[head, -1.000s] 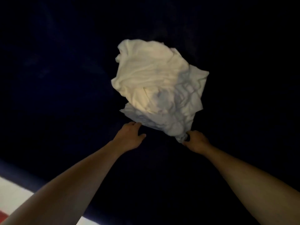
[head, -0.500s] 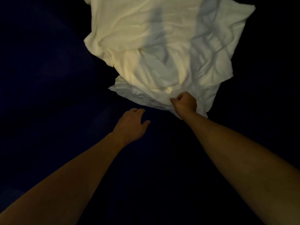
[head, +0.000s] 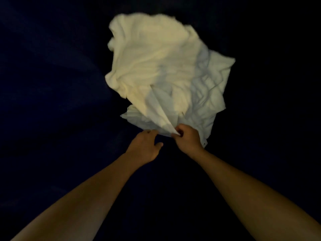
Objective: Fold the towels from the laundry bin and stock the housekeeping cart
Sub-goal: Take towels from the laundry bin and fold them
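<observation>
Dark all around: a deep navy surface (head: 52, 84) fills the whole view, dim and nearly featureless, with faint soft ridges at the left, and nothing of the room shows beyond it. On that surface, up the middle, lies the towel (head: 156, 66), a big crumpled white heap, lit cream on its left half and shadowed grey on the right. Both bare forearms reach in from the bottom corners. The right hand (head: 188, 138) pinches a pulled-up fold at the heap's near edge, fingers curled round the cloth and drawing it into a taut ridge. The left hand (head: 145, 146) sits just beside it on the dark surface, fingers loosely bent, fingertips touching the towel's lower edge, holding nothing that I can see. Against half a second ago: the heap sits lower in view and looks smaller, the right hand has come back toward the body with its fold, and the left hand has closed in on it.
</observation>
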